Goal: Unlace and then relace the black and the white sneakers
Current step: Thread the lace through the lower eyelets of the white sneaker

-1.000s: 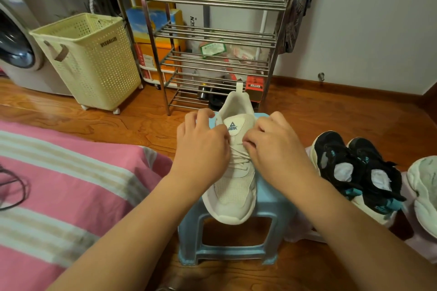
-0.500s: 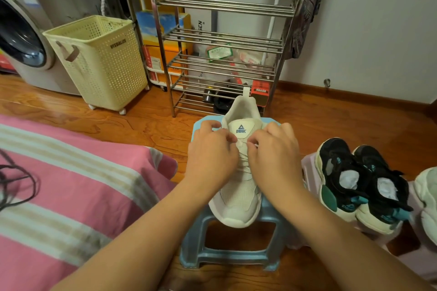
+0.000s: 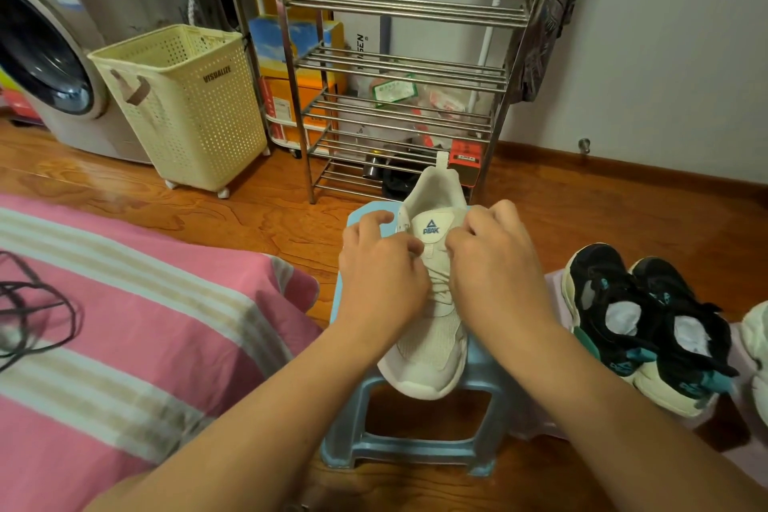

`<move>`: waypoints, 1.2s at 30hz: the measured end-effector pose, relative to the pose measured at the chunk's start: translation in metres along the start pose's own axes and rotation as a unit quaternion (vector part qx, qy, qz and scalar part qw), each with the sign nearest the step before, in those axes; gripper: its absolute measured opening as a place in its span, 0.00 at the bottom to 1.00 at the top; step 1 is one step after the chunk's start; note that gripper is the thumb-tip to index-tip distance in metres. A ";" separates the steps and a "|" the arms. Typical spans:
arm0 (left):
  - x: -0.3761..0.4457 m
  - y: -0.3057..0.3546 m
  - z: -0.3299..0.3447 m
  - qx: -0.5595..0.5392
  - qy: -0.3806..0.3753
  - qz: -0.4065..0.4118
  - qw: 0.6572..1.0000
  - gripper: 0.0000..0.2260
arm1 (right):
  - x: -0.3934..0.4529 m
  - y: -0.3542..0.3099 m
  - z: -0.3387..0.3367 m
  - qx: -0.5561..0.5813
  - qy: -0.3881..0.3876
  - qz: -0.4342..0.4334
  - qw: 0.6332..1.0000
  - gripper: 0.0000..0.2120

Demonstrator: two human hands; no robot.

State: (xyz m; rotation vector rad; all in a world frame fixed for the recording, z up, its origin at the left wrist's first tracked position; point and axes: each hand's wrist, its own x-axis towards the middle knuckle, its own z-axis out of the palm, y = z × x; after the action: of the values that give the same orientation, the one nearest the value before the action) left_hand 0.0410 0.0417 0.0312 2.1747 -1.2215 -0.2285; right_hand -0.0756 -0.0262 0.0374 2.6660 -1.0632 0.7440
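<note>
my left hand (image 3: pixel 380 283) and right hand (image 3: pixel 494 266) have crept up the white sneaker (image 3: pixel 432 303) on the blue stool (image 3: pixel 399 449) — both pinching lace near the tongue — so lacing's nearly topped out; black sneakers (image 3: pixel 648 324) wait.

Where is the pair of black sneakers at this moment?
In the head view, the black sneakers stand side by side low on the right, beside the blue stool that carries the white sneaker, just past the right hand.

Both hands (image 3: pixel 382 283) nearer shoe's tongue (image 3: pixel 432 227)
</note>
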 end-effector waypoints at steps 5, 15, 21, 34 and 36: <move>0.004 0.003 -0.001 -0.145 -0.033 -0.099 0.984 0.09 | 0.002 0.003 0.004 0.022 -0.011 -0.004 1.000 0.02; 0.005 -0.003 0.000 -0.253 -0.015 -0.097 0.962 0.13 | 0.002 0.001 0.023 0.184 0.042 0.133 0.973 0.02; 0.008 -0.009 0.006 -0.179 0.024 -0.029 0.983 0.12 | -0.001 -0.008 0.027 0.183 0.056 0.169 0.967 0.01; 0.018 -0.019 0.006 -0.016 0.071 0.094 0.993 0.05 | -0.005 -0.015 0.040 0.304 0.076 0.240 0.919 0.02; 0.021 -0.017 0.003 -0.100 0.020 0.028 0.994 0.03 | -0.006 -0.016 0.041 0.291 0.082 0.239 0.923 0.01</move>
State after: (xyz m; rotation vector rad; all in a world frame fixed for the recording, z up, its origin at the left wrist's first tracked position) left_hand 0.0632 0.0297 0.0212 1.9607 -1.1831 -0.2699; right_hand -0.0523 -0.0250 -0.0007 2.7211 -1.6909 1.5643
